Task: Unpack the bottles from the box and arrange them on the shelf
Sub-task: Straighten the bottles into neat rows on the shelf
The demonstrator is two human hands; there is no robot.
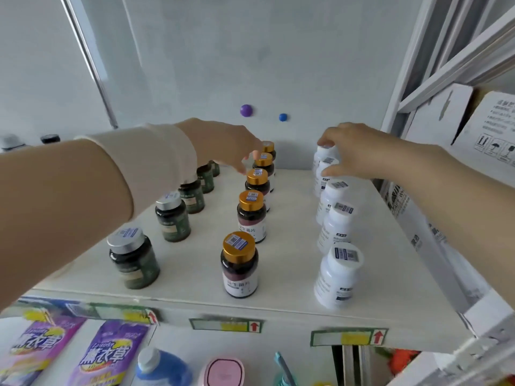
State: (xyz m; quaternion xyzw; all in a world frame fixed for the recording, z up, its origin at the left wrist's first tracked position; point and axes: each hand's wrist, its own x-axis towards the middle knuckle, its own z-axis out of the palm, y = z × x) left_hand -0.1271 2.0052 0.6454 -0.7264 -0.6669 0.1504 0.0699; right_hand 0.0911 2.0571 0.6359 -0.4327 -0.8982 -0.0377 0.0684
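Two hands reach to the back of the shelf (195, 260).
The right hand (359, 154) grips the top of the last white bottle (323, 149). The left hand (223, 143) is by the gold-cap bottles (250, 215); I cannot tell if it holds one.

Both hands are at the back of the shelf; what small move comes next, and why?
Probably the right hand eases the rear white bottle into line: its fingers curl round that bottle, which ends a file of white bottles on the shelf.
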